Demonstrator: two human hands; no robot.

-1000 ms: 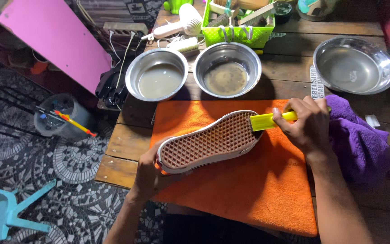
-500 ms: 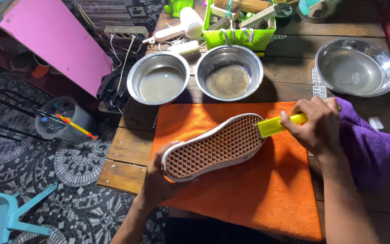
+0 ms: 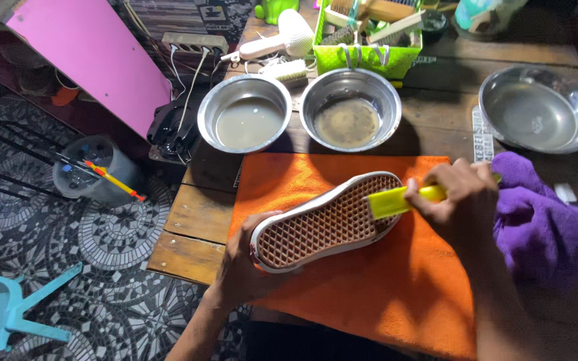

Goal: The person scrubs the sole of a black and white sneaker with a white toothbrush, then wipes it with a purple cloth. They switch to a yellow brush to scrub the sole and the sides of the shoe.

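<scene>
A sneaker (image 3: 316,224) lies sole-up on an orange towel (image 3: 382,294), showing a brown waffle sole with a white rim. My left hand (image 3: 245,264) grips its near end from below. My right hand (image 3: 459,200) is closed around the handle of a yellow-green brush (image 3: 396,200), whose head rests on the far end of the sole.
Two steel bowls of murky water (image 3: 245,120) (image 3: 350,117) stand behind the towel; a third steel bowl (image 3: 536,117) sits at the right. A purple cloth (image 3: 543,224) lies beside my right hand. A green basket of brushes (image 3: 368,40) is at the back. The table edge (image 3: 185,244) drops off on the left.
The brush head has slid from the tip of the sole further onto it. The shoe and both hands have shifted slightly.
</scene>
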